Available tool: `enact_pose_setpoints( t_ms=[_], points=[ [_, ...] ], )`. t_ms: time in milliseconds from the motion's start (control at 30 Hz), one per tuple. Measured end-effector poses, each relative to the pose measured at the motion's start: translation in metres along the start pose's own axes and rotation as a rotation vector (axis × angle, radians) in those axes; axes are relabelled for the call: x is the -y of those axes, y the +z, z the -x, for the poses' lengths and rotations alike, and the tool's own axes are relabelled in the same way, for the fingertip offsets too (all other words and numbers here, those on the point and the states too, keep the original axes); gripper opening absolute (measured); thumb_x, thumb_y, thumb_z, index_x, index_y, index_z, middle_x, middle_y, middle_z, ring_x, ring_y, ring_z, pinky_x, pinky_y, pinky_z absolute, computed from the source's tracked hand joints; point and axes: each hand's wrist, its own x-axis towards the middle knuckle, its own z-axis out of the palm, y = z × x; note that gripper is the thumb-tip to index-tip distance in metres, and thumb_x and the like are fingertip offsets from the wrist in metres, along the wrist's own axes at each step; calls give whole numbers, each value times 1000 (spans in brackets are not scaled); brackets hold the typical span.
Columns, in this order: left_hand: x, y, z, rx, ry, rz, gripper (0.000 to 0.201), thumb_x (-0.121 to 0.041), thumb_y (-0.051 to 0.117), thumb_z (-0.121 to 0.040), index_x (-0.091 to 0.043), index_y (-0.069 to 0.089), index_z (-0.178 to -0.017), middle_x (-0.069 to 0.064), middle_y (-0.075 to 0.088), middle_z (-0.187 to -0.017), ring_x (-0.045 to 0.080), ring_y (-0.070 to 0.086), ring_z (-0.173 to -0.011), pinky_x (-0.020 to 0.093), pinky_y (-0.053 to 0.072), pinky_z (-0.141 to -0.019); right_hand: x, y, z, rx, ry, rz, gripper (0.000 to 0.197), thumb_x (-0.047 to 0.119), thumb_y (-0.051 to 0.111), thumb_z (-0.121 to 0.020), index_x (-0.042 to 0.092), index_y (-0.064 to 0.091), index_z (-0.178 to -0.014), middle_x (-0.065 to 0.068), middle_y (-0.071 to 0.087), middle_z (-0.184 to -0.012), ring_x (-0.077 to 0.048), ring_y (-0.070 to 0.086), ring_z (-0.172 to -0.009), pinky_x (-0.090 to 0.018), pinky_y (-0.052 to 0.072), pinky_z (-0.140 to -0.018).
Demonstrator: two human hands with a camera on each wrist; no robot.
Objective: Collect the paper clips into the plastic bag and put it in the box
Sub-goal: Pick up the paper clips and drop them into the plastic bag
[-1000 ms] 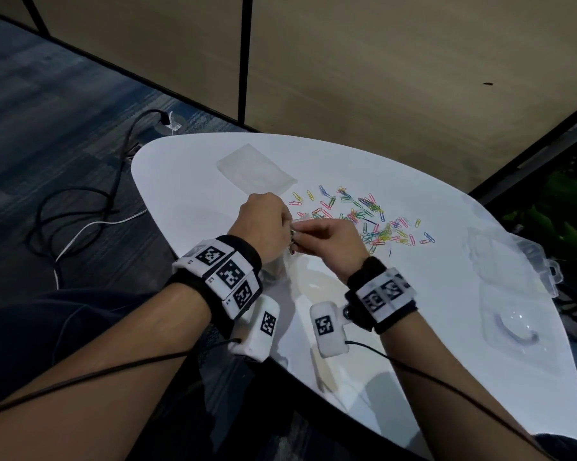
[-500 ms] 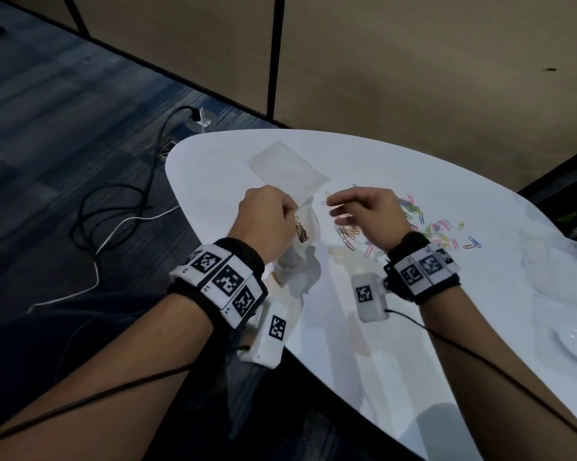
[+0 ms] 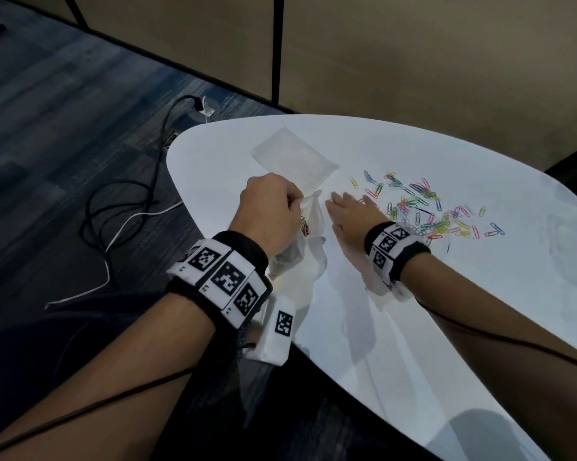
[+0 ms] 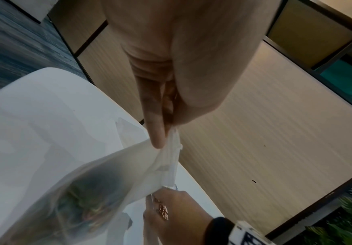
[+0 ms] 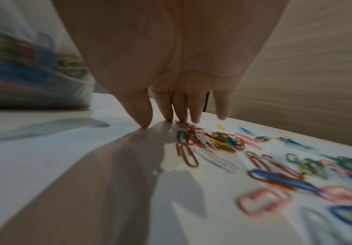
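Plastic bag (image 3: 308, 227): translucent, partly filled with coloured clips, held upright at the surface's (image 3: 413, 311) near left edge. Left hand (image 3: 268, 211): grip pinching the bag's top rim between thumb and fingers. Right hand (image 3: 350, 216): grip spread, fingers (image 5: 166, 107) straight, tips touching the surface at the near side of the loose paper clips (image 3: 426, 211). Paper clips: scattered, multicoloured, right of the bag. Second flat clear bag (image 3: 293, 158): lying beyond the hands.
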Motion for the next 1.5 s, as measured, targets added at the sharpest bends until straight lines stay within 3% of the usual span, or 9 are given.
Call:
enact_pose_setpoints(
  t_ms=[200,333,567,767,900,1033,1200,1300,1500],
  points=[
    [-9,3,9,13,15,-40,22,-13,58,-93,-14,80,-92,7,76,-85,25,71,-83,36,59,-82,-22,-7,18,-61,81,-67,20,5,49,-91,5,61,-106,-16,60,-109,-36,62,-99,-42,54,-82],
    [-17,7,11,18,15,-52,22,-12,57,-93,-12,79,-94,6,76,-88,23,70,-88,28,56,-81,-28,-20,19,-117,248,-168,26,-2,54,-85,5,75,-97,-13,70,-96,-30,68,-89,-32,57,-82],
    [-24,12,9,55,-14,-50,24,-9,56,-91,-11,79,-96,10,74,-94,28,69,-91,36,59,-84,-59,-32,45,-287,680,-1235,10,9,80,-77,11,80,-86,-6,77,-80,-22,74,-80,-33,60,-84],
    [-28,16,11,72,-13,-54,24,-7,56,-90,-8,79,-93,13,75,-91,32,69,-90,38,59,-85,-14,-85,80,-201,361,-2035,26,-8,71,-81,-15,66,-105,-18,73,-92,-27,72,-85,-27,59,-76],
    [-29,15,11,49,-13,-24,23,-8,57,-89,-9,79,-94,12,76,-93,30,70,-93,38,57,-89,21,-97,93,-9,293,-1893,25,-10,69,-81,-17,65,-105,-21,72,-95,-25,72,-80,-28,60,-77],
    [-30,18,11,82,5,-5,24,-7,55,-87,-9,79,-83,14,75,-79,32,71,-80,40,60,-81,47,-88,87,-162,355,-1588,14,-9,69,-81,-10,73,-95,-22,72,-85,-21,70,-65,-29,61,-70],
    [-26,16,12,83,21,13,24,-6,56,-86,-10,80,-83,13,75,-81,30,71,-81,40,60,-80,60,-84,80,-329,261,-1042,18,5,66,-82,15,74,-70,11,62,-54,3,56,-47,-8,42,-52],
    [-22,13,12,76,8,27,24,-7,55,-89,-8,79,-85,13,76,-83,31,71,-83,41,60,-82,60,-88,80,-245,189,-923,26,2,56,-86,16,77,-82,7,64,-61,3,56,-54,-7,39,-53],
    [-17,2,13,48,-11,19,27,-6,54,-90,-9,80,-86,10,76,-83,28,70,-84,38,59,-82,37,-92,81,-340,113,-1316,48,-19,35,-83,5,76,-91,-13,73,-95,-22,73,-88,-30,61,-75]
  ],
)
